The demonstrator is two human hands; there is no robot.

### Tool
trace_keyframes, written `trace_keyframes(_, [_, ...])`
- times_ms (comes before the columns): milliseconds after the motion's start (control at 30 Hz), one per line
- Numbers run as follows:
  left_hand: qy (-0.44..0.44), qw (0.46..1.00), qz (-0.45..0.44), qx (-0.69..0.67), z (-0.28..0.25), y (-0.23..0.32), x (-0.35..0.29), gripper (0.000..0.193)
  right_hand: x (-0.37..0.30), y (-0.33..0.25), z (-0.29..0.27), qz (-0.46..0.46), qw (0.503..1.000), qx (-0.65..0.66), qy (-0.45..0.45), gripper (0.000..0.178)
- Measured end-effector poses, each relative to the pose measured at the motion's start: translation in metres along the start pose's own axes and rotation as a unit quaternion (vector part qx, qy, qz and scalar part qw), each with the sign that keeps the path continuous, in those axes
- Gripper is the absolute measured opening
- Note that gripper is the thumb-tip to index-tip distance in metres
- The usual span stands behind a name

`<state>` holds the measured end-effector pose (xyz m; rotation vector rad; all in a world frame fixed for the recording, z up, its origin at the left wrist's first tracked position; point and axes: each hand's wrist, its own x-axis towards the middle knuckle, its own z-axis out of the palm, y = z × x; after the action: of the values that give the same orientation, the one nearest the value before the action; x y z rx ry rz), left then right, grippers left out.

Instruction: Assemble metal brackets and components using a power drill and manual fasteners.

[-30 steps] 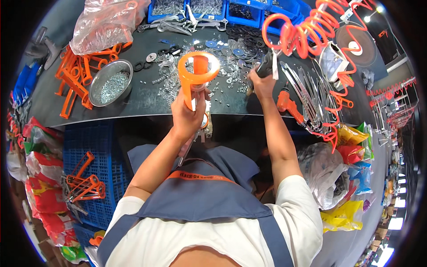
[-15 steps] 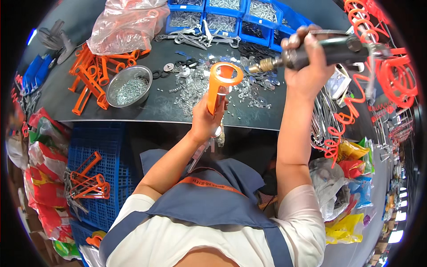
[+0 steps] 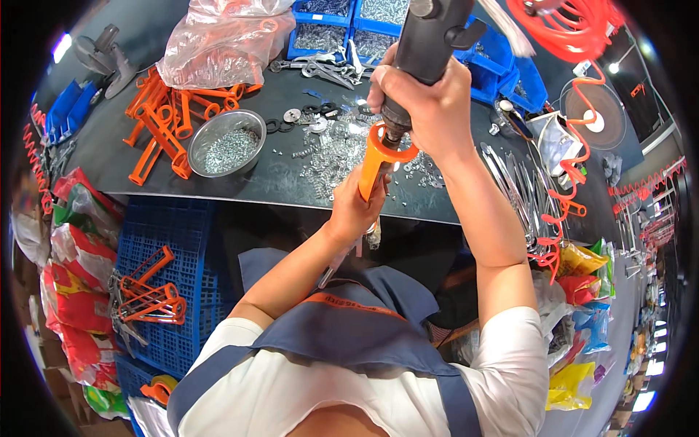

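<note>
Right hand (image 3: 429,109), upper centre of the frame: fingers wrapped tight around the dark barrel of a power screwdriver (image 3: 426,51), no gap in the grip. Tool's long axis runs from the top edge down and slightly left, nose pointing down into the ring end of an orange plastic handle piece (image 3: 378,156). Left hand (image 3: 353,211), just below, closed around the lower part of that orange piece, thumb side up; a thin metal part hangs out beneath the hand, too blurred to name. Orange piece sits centre frame above the near edge of the desk (image 3: 284,178), long axis close to upright, tilted a little right at the top, ring end uppermost and touching the tool's nose. On the desk behind it, a scatter of small screws and washers (image 3: 331,149). Left of that, a steel bowl (image 3: 226,142) holding more screws. Further left, a heap of like orange pieces (image 3: 160,124). Clear plastic bag (image 3: 218,36) at upper left; blue bins (image 3: 335,29) along the top. Orange coiled hose (image 3: 575,29) at upper right. Blue crate (image 3: 167,247) at lower left, below the desk edge.
</note>
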<state>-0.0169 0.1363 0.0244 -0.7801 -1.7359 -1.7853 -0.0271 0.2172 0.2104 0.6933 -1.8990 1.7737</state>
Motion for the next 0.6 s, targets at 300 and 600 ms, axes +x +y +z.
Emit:
trace_keyframes(300, [-0.025,0.997,-0.072,-0.022,-0.005,0.000,-0.004,0.016,0.021,-0.003,-0.094,-0.095,0.973,0.019,0.210,0.017])
trace_keyframes(600, [-0.104,0.907,-0.270,-0.305,-0.065,-0.008,-0.032,0.013,-0.141,0.212,-0.254,0.317,0.700,-0.629,0.116,0.056])
